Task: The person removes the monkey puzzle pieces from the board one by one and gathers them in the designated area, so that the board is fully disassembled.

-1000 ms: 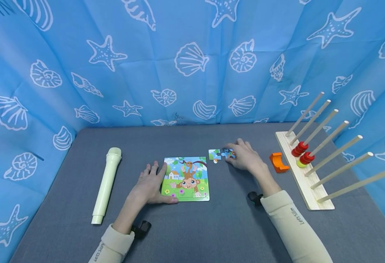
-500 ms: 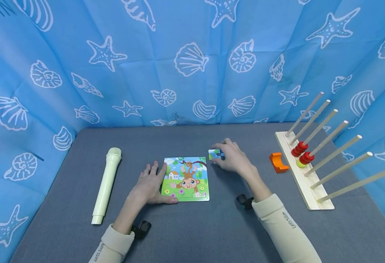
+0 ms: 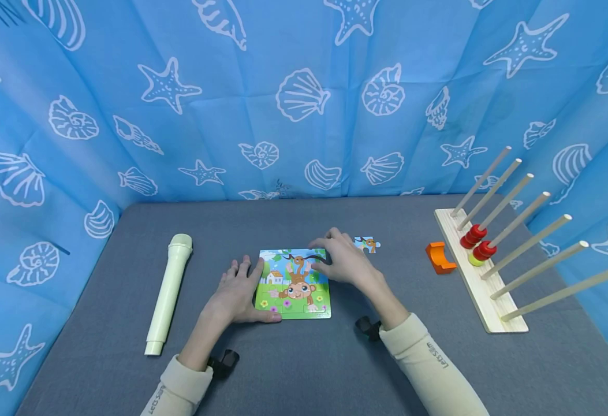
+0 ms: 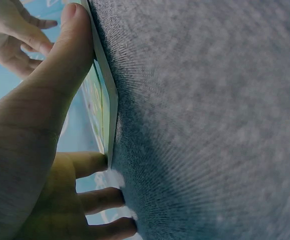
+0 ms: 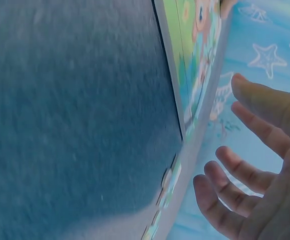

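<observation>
A square monkey jigsaw puzzle lies flat on the grey table. My left hand rests with fingers spread along its left side, the thumb at the bottom edge; the left wrist view shows that thumb against the board's rim. Over the puzzle's upper right corner hovers my right hand, fingers apart and gently bent, and in the right wrist view nothing sits between them. One loose puzzle piece lies just beyond this hand. The right wrist view also has loose pieces beside the board; in the head view the right hand covers part of that spot.
A pale green toy microphone lies to the left. At the right stands a wooden peg rack with red beads on two of its tall pegs. Beside it is an orange arch block. A blue shell-print curtain hangs behind.
My right hand has swept left, from the loose pieces to above the puzzle's upper right corner, uncovering the right-hand loose piece. My left hand has stayed in place.
</observation>
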{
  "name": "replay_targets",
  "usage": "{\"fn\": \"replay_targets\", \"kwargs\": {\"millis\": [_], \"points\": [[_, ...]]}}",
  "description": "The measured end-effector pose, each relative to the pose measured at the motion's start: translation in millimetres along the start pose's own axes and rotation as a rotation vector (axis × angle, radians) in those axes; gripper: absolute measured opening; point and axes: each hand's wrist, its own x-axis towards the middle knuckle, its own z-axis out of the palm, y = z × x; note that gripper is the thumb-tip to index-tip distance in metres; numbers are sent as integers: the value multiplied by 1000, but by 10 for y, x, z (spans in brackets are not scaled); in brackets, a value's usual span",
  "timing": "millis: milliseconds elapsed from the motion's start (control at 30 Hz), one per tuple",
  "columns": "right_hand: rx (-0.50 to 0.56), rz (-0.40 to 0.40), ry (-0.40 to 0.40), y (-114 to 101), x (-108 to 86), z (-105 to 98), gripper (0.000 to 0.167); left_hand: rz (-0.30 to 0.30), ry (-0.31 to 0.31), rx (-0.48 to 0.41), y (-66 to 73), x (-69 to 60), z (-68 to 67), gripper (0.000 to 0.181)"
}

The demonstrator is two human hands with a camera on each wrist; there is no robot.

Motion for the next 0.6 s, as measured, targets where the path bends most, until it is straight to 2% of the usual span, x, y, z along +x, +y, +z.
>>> {"fn": "replay_targets", "kwargs": {"millis": [300, 600], "points": [[-43, 7, -61, -100, 23, 136, 28, 3, -4, 5, 0, -1, -4, 127], [-61, 40, -65, -115, 35, 205, 26, 1, 2, 13, 7, 3, -3, 127]]}}
